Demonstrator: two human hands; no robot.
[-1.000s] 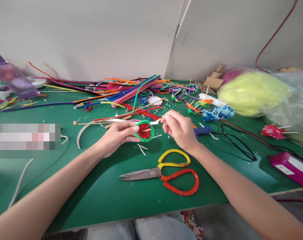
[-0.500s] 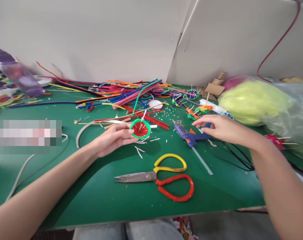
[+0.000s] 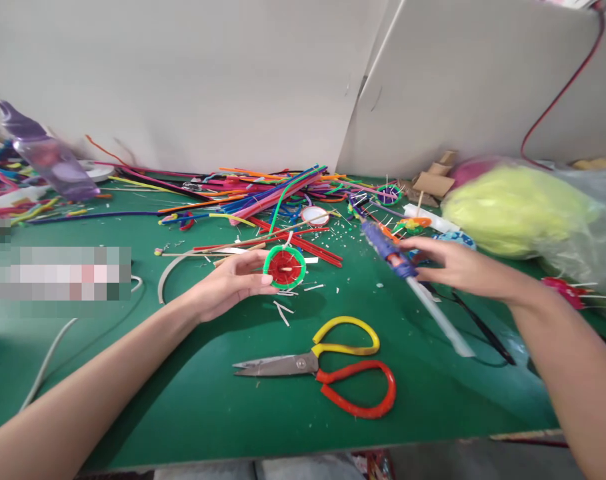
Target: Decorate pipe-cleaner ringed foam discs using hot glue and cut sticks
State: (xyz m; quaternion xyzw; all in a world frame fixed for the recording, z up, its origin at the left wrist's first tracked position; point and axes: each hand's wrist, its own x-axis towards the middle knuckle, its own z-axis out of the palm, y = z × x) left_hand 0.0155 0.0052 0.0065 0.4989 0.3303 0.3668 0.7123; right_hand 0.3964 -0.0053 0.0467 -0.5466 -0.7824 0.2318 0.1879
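Disc, red with a green rim point(image 3: 285, 263), sits edge-pinched in the left hand point(image 3: 235, 281), best held steady while the right hand point(image 3: 450, 265) curls round a blue glue gun point(image 3: 383, 245).

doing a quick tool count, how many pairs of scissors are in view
1: the yellow-and-red-handled scissors, on the green table near its front edge. Others may be hidden under clutter.

The left hand point(image 3: 233, 279) is bare, and so is the right hand point(image 3: 465, 261). Both forearms point(image 3: 117, 363) are uncovered as well, slim in shape. Below the table's edge, pale grey trousers point(image 3: 307, 469) are partly visible on the lap.
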